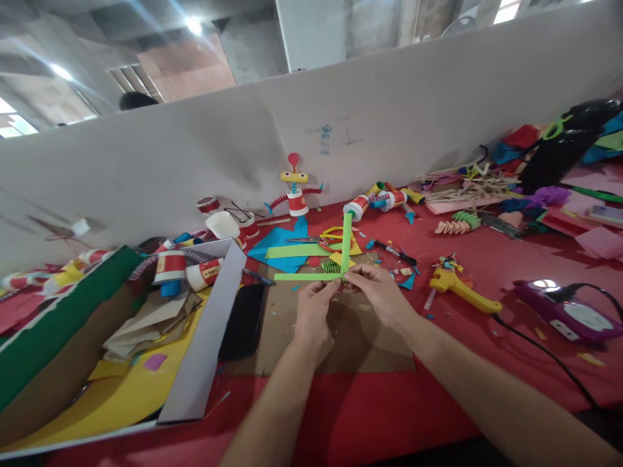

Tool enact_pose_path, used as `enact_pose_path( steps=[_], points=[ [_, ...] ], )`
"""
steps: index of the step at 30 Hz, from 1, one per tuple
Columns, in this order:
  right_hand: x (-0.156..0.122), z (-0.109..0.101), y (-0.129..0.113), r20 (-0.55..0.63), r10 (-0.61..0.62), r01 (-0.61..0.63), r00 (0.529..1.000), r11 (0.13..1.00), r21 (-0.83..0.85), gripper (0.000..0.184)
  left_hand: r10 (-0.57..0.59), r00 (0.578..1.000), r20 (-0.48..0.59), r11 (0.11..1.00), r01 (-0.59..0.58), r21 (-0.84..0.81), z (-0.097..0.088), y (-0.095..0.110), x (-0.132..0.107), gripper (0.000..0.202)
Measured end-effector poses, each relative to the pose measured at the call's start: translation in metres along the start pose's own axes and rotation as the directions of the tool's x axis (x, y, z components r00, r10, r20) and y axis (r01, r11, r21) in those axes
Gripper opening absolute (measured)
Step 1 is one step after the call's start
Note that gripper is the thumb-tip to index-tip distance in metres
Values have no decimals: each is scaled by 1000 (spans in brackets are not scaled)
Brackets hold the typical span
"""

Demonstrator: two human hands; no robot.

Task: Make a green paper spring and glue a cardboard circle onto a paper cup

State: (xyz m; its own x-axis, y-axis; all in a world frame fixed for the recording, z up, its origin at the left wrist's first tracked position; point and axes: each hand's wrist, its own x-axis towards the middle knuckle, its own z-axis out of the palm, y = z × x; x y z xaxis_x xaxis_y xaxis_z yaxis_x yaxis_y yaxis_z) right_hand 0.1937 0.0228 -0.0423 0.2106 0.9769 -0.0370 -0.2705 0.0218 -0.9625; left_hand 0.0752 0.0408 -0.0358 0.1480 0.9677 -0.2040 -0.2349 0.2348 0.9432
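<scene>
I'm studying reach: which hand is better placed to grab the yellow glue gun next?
Probably the right hand; the glue gun lies to its right, farther from the left hand. Both hands pinch green strips, though.

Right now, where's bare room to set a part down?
Red table between the forearms, nearer than the cardboard; mostly bare wedge, right forearm to glue-gun cable. Crowded: beyond the held green strips, with scissors and blue paper.

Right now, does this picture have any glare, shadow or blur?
Head view: streaky glare around the ceiling light; a bright spot on the purple device; shadow on the cardboard beneath the hands; the handwriting on the white partition mostly too blurred to read.
</scene>
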Motion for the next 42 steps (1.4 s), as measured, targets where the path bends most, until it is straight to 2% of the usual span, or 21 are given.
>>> enact_pose_path(
  steps=[5, 8, 11, 14, 17, 20, 24, 27, 30, 34, 37, 40, 42],
  points=[
    [-1, 0, 0, 40, 4, -5, 999, 1000, 13, 15, 12, 1000, -13, 1000, -12, -2, 1, 2, -2, 16],
    [0, -4, -2, 34, 39, -41, 999, 998, 55, 15, 2, 993, 116, 1000, 2, -27, -3, 5, -1, 14],
    [2, -7, -6, 97, 130, -143, 987, 980, 136, 15, -105, 963, 249, 980, 143, -138, -8, 7, 2, 15],
    [2, -7, -10, 147, 183, -205, 972, 967, 153, 16, -231, 934, 273, 933, 292, -211, -11, 9, 3, 15],
    [1, -6, -11, 135, 200, -218, 970, 966, 135, 18, -283, 923, 259, 918, 339, -206, -11, 9, 2, 17],
    [0, -5, -10, 125, 208, -222, 970, 968, 116, 20, -284, 934, 215, 927, 325, -189, -10, 7, 2, 21],
    [-1, -4, -8, 72, 163, -166, 984, 985, 45, 20, -251, 955, 159, 956, 269, -112, -12, 2, 4, 25],
    [-2, -3, -8, 35, 119, -120, 992, 992, 26, 21, -204, 962, 180, 977, 211, -20, -14, 2, 5, 25],
    [-5, -2, -13, 18, 136, -137, 990, 990, 30, 23, -143, 964, 224, 990, 141, 24, -17, 4, 5, 25],
    [-7, -2, -19, 83, 143, -138, 986, 989, -59, 21, -118, 964, 237, 992, 103, 75, -18, 9, 5, 24],
    [-9, -2, -18, 87, 44, -34, 995, 993, -114, 16, -99, 971, 217, 994, 88, 60, -16, 11, 4, 21],
    [-11, 1, -14, 115, -70, 81, 991, 992, -100, 15, -35, 991, 130, 999, 35, 1, -11, 10, 2, 18],
    [-11, 3, -12, 118, -73, 80, 990, 995, -59, 16, 8, 997, 78, 1000, -6, -22, -8, 8, 2, 18]
  ],
)
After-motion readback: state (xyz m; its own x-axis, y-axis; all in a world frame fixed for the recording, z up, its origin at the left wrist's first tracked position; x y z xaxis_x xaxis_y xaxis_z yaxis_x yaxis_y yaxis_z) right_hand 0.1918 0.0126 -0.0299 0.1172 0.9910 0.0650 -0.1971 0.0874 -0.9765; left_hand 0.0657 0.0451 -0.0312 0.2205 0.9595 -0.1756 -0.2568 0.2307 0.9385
